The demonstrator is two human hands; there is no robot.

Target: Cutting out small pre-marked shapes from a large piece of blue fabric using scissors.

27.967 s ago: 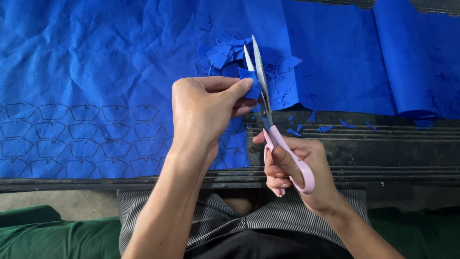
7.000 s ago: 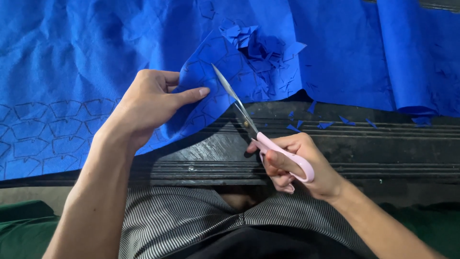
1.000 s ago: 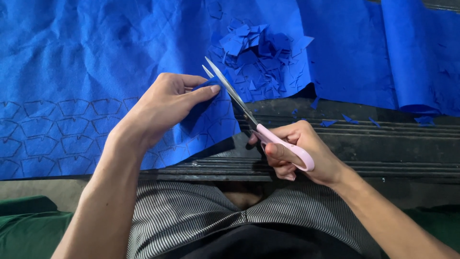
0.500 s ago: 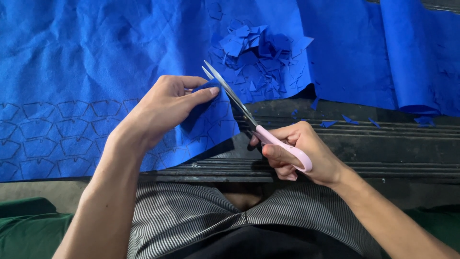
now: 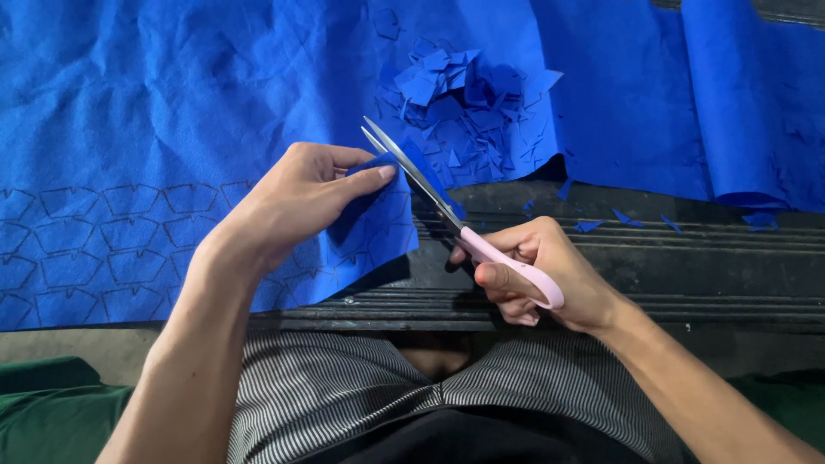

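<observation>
Seated at a dark ribbed tabletop (image 5: pixel 687 258), looking down on both hands at work over a wide sheet of bright blue felt-like fabric (image 5: pixel 172 112) marked with rows of drawn outlines.

Left hand (image 5: pixel 292 202): fingers pressed together on the near corner of the sheet, thumb and forefinger pinching up a small fold of it just left of the blades. Right hand (image 5: pixel 537 275): fingers curled through and around the pink plastic handles of a pair of steel-bladed scissors (image 5: pixel 447 210), gripping them firmly.

Long axis of the scissors: diagonal, handles low and right by the right hand, tips pointing up and to the left, away from the body. Blades slightly parted at the tips, one above and one seemingly below the pinched fabric edge. Pinched fold directly left of the blades, touching or nearly touching them; left hand nearer to the cut than the right, which sits back at the handle end.

Free edge of the sheet running down and left from the blades toward the tabletop's near rim.

Beyond the tips, a heap of small blue fabric offcuts (image 5: pixel 468 103) resting on the sheet; a few stray blue scraps (image 5: pixel 623 219) scattered on the bare tabletop to the right. Striped grey trousers (image 5: pixel 344 395) at the bottom.
</observation>
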